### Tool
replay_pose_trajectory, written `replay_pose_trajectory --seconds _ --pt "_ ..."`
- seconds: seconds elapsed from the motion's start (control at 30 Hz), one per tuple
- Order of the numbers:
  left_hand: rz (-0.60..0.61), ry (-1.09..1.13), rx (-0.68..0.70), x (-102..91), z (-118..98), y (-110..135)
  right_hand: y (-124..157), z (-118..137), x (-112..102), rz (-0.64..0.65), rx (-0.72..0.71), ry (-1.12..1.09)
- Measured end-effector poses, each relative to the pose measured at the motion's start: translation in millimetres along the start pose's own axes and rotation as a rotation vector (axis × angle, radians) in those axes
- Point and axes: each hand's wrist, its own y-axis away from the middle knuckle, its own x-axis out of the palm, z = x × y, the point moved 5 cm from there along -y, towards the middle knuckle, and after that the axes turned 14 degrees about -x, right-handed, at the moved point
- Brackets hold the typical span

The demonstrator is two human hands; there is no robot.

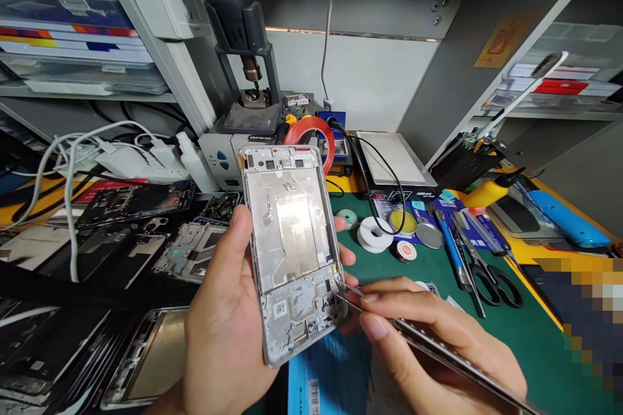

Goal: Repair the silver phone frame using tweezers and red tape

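Note:
My left hand (226,311) is wrapped round a bare phone frame (292,227), tilted up with its silvery inner side facing me. Its thumb lies along the left edge, and fingertips show past the right edge. Between the thumb and fingers of my right hand (428,343) is a pair of metal tweezers (438,350). Their tips meet the lower right edge of the frame; whether anything sits between the tips cannot be made out. Below the frame, a blue packet (316,376) with a barcode lies on the green mat (516,350).
Phone parts (141,201) crowd the left side. Behind the frame stand a grey hot-air station (224,162) and a red tape roll (311,126). To the right lie a white spool (374,235), black-handled scissors (491,282) and a blue-handled tool (450,243). A black cable (363,188) loops behind.

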Motion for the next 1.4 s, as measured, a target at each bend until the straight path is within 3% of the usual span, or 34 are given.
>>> replay_pose_trajectory --seconds 0.33,0.6,1.4 --pt "-0.038 0.022 -0.006 0.0 0.7 0.6 2.5 3.8 2.5 0.037 -0.058 0.039" --pt "-0.083 0.019 -0.022 -5.9 1.9 -1.4 3.4 2.0 0.9 0.156 -0.171 0.093" --pt "-0.141 0.0 -0.025 -3.9 0.5 -4.6 1.7 -0.9 0.1 0.086 0.003 0.0"
